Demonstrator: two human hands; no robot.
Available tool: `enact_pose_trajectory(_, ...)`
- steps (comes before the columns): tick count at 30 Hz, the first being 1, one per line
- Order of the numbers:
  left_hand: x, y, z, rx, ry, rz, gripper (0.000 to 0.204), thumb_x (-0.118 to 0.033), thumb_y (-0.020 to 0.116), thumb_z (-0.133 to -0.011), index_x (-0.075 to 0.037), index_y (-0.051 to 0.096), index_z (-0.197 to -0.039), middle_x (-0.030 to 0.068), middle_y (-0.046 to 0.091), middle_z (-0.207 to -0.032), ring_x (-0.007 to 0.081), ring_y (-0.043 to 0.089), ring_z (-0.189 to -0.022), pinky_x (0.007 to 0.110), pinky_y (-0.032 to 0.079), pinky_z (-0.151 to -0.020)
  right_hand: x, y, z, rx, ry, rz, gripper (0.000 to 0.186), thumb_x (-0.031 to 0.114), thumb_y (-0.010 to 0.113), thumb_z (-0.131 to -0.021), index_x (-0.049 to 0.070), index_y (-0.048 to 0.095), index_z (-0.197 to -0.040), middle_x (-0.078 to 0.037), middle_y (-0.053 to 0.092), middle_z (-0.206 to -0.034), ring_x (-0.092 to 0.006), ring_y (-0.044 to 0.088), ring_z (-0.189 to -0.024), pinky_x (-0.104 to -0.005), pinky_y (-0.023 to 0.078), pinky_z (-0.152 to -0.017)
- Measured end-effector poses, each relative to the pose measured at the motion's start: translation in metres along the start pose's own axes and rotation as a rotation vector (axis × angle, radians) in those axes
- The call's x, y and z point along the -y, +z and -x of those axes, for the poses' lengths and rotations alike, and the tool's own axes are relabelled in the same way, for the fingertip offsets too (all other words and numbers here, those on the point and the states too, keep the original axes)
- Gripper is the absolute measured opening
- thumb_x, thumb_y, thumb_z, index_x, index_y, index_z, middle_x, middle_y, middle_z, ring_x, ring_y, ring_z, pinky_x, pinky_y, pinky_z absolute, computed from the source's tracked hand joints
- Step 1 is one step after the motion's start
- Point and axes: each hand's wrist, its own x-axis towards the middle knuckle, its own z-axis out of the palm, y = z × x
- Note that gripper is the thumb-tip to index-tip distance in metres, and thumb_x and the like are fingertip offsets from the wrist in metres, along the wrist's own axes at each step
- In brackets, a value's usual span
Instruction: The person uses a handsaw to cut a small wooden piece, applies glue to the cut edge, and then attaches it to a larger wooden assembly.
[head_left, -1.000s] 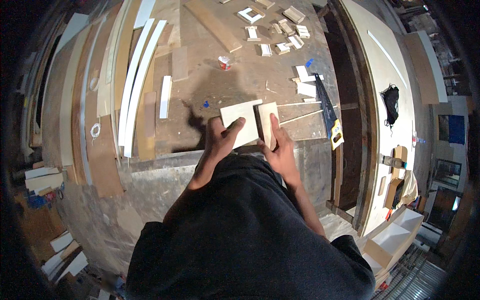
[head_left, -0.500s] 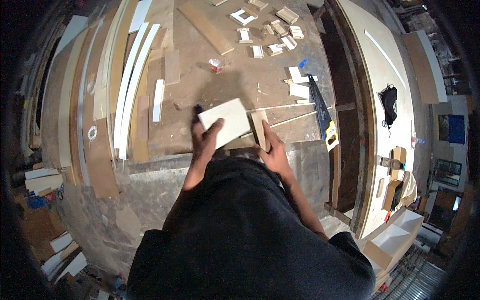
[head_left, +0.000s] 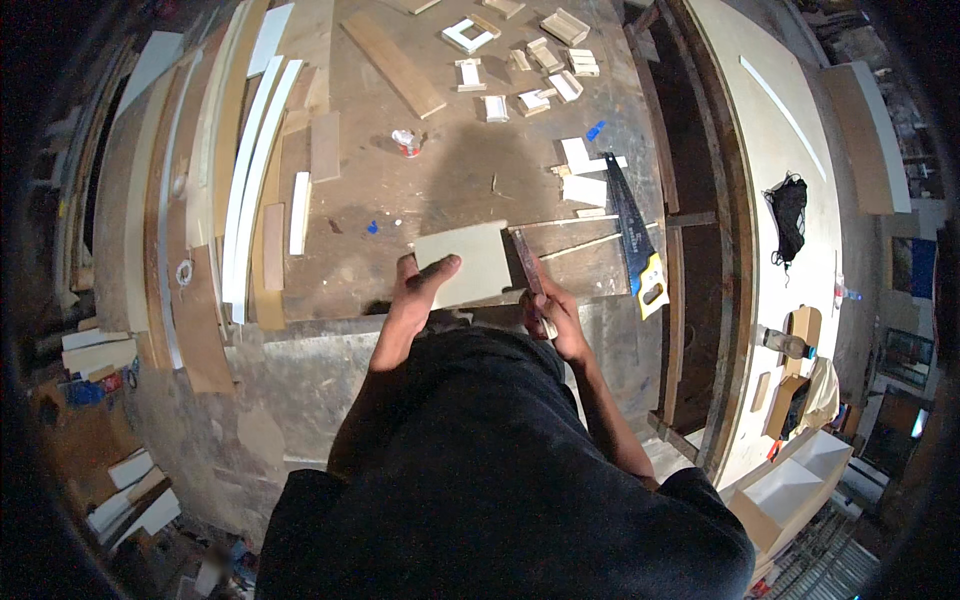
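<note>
My left hand [head_left: 412,295] grips a pale, flat rectangular wooden board [head_left: 478,262] by its left side, the thumb lying on top. The board is level, close to the near edge of the workbench [head_left: 400,190]. Just right of it, my right hand [head_left: 560,318] is closed around a narrow wooden block [head_left: 524,258], now seen nearly edge-on with a reddish-brown face. A small dark gap shows between the block and the board. Further right lies a handsaw [head_left: 626,215] with a yellow handle, beside thin wooden strips.
Several small wooden assemblies [head_left: 540,55] stand at the far right of the bench. White offcuts [head_left: 584,190] lie by the saw, a small red-and-white cup [head_left: 406,143] mid-bench. Long boards and white strips [head_left: 262,190] cover the left. A dark gap separates a second pale table [head_left: 760,150] at right.
The board has turned from a tilt to nearly square with the bench edge. The block in my right hand has rotated from its broad pale face to its edge and shifted slightly nearer me.
</note>
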Motion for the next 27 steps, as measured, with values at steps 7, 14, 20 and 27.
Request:
enact_pose_trajectory(7,0.013,0.02,-0.026,-0.09,-0.035,0.049,0.03,-0.015,0.075,-0.091,0.004,0.067,-0.113,0.0101,0.073,-0.098,0.0172,0.071,-0.081,0.032,0.058,-0.071,0.012,-0.037,-0.011,0.007,0.066,0.078,0.064,0.012,0.059,-0.093,-0.001,0.041,-0.153,-0.014,0.048,-0.153,-0.0207,0.04,-0.141,-0.0335,0.026,-0.118)
enact_pose_trajectory(14,0.014,0.057,-0.043,-0.265,-0.051,0.137,0.028,-0.016,0.075,-0.091,0.004,0.068,-0.109,0.0089,0.073,-0.09,0.0174,0.071,-0.071,0.032,0.057,-0.058,0.024,-0.068,-0.03,0.011,0.083,-0.045,0.063,0.01,0.06,-0.095,0.0,0.039,-0.154,-0.015,0.043,-0.157,-0.0226,0.036,-0.146,-0.0353,0.023,-0.12)
enact_pose_trajectory(20,0.02,0.052,-0.078,-0.276,0.006,-0.053,0.027,-0.019,0.076,-0.091,0.003,0.071,-0.107,0.0081,0.074,-0.092,0.0159,0.07,-0.073,0.03,0.055,-0.057,0.005,-0.142,-0.048,0.053,0.107,0.076,0.068,0.01,0.067,-0.092,0.001,0.041,-0.153,-0.012,0.044,-0.157,-0.0201,0.043,-0.14,-0.0344,0.031,-0.116)
enact_pose_trajectory(27,0.105,-0.039,-0.181,-0.633,-0.027,-0.104,0.04,-0.03,0.079,-0.09,0.001,0.071,-0.113,0.0054,0.073,-0.106,0.0168,0.069,-0.086,0.035,0.055,-0.069,0.003,-0.167,-0.077,-0.123,0.198,0.165,0.073,0.015,0.069,-0.091,0.012,0.039,-0.157,0.009,0.053,-0.08,-0.0043,0.039,-0.061,-0.0231,0.029,-0.054)
